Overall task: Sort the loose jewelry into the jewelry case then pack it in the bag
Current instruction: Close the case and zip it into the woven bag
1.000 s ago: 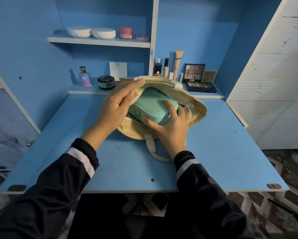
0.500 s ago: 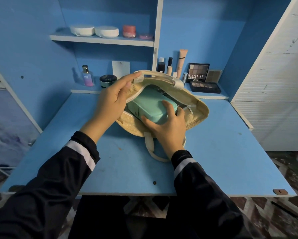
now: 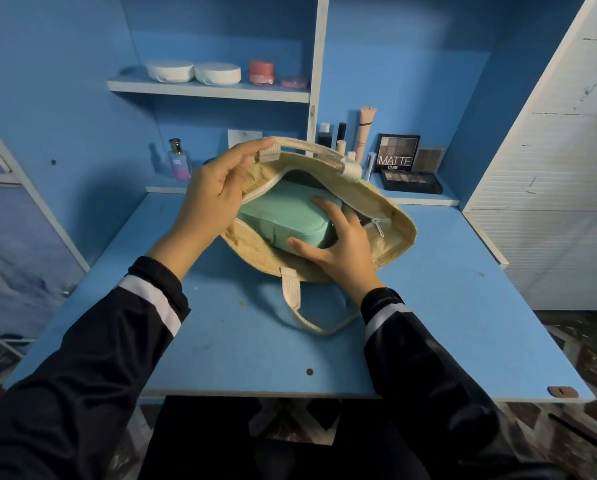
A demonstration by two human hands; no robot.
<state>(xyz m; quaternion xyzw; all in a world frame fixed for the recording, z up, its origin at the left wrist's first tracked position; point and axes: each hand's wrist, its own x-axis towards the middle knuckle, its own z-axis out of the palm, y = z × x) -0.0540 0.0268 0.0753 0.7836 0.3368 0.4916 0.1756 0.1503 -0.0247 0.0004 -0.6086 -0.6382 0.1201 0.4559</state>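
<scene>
The tabletop (image 3: 463, 306) carries the woven bag (image 3: 390, 237) at centre frame, lying on its side with its mouth towards you. Let the tabletop take the weight and slide rather than lift.

The bag's mouth gapes only because your left hand (image 3: 214, 199) pinches its upper rim, by the handle's end, and holds it up. Hold that rim high and wide until the load is past it, or the zipper edge will likely snag.

The mint jewelry case (image 3: 283, 216) sits partly inside the bag, its far end under the raised rim and its near right corner outside. Push it in flat and straight, deep enough that the zipper can meet over it.

Your right hand (image 3: 342, 251) grips that near corner, thumb on the front wall, fingers spread over the lid. Press from the corner, then draw the fingers out clear of the zipper pull (image 3: 380, 226), just right of them.

The bag shows nothing inside but the case. The case is shut, so its contents are hidden. At upper right, the open eyeshadow palette (image 3: 411, 181) shows its rows of pans.
</scene>
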